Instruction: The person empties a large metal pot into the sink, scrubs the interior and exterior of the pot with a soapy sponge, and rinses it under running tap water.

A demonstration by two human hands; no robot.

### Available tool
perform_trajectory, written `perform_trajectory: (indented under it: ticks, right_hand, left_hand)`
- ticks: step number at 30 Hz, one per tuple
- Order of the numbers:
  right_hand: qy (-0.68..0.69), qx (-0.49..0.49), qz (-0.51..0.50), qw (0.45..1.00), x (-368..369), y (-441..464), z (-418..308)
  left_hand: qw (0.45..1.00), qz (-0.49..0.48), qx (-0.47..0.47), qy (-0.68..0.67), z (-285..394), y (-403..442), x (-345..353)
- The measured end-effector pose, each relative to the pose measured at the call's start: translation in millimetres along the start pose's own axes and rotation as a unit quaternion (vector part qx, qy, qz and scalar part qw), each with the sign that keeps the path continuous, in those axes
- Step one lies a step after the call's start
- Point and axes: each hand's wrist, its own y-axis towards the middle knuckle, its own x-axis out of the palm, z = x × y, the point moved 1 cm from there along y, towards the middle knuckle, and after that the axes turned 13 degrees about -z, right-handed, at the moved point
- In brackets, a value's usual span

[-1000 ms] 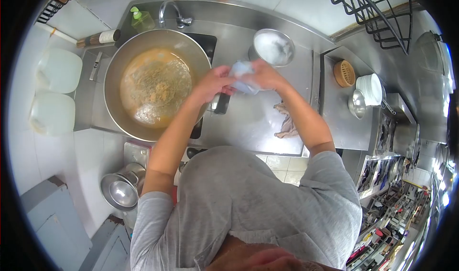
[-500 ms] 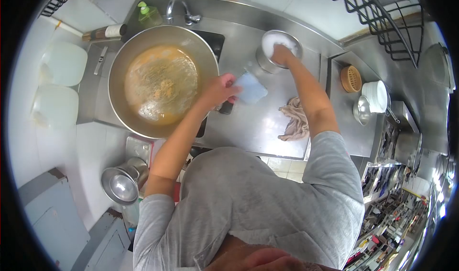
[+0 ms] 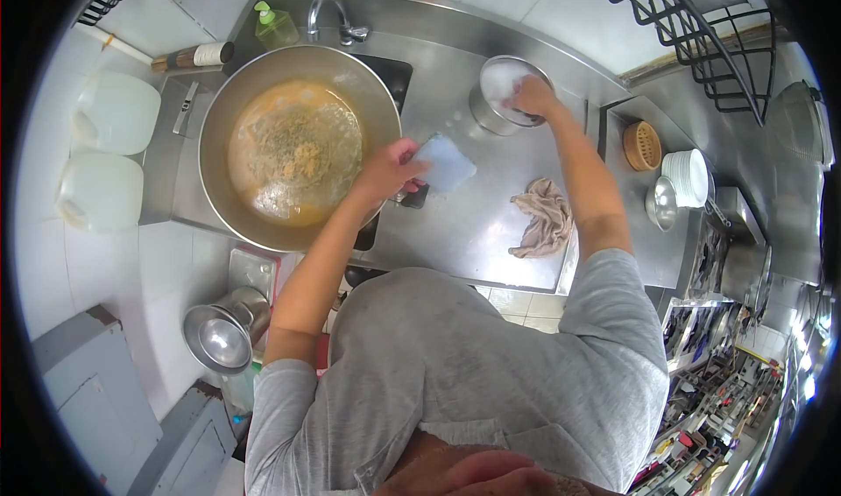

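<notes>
My left hand [image 3: 394, 170], beside the rim of a large pan, pinches the edge of a pale blue cloth-like piece [image 3: 447, 161] that spreads out to its right. The wide pan [image 3: 210, 159] holds brownish liquid with a light brown heap in it. My right hand [image 3: 531, 98] reaches over the rim of a metal pot [image 3: 496, 115] with white stuff inside. Its fingers are bent together at the pot's right side; what they hold, if anything, is too small to make out.
A crumpled beige cloth [image 3: 545, 219] lies at the counter's right. Behind the pan are a faucet [image 3: 337, 19] and a green-topped bottle [image 3: 276, 27]. White plates [image 3: 685, 177], a metal bowl [image 3: 661, 203] and a round wooden piece [image 3: 642, 145] stand farther right.
My right hand left the blue piece, went into the pot and has since shifted to the pot's right side. My left hand kept the piece, which now hangs spread out.
</notes>
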Motion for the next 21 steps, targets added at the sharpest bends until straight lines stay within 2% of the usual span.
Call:
perform_trajectory:
  ticks: [3, 7, 8, 10, 13, 17, 21]
  right_hand:
    - [0.044, -0.077, 0.168, 0.982, 12.7, -0.4, -21.3]
    - [0.053, -0.034, 0.105, 0.993, 47.0, 53.4, -8.1]
    - [0.136, -0.026, 0.105, 0.985, 45.6, 53.7, -8.0]
    - [0.298, -0.006, 0.097, 0.949, 23.6, 18.0, -23.2]
    - [0.466, -0.012, 0.015, 0.885, 6.0, 2.6, -15.2]
    - [0.589, -0.095, 0.062, 0.8, -21.6, -45.8, -32.1]
    - [0.523, -0.146, 0.038, 0.839, -37.2, -83.8, -73.7]
  left_hand:
    - [1.0, 0.004, 0.0, 0.028, -0.6, 1.3, 4.7]
    - [0.999, 0.008, 0.001, 0.033, 1.8, -6.8, 9.5]
    - [0.999, 0.006, -0.001, 0.035, 1.2, -7.2, 7.7]
    - [1.0, 0.014, 0.006, 0.008, -4.6, -11.5, 0.7]
    - [0.999, 0.029, 0.018, -0.036, -7.9, -14.6, -6.9]
    - [0.994, 0.036, 0.037, -0.092, -11.8, -3.0, -24.5]
    - [0.987, 0.007, 0.061, -0.15, 0.3, 0.5, -31.1]
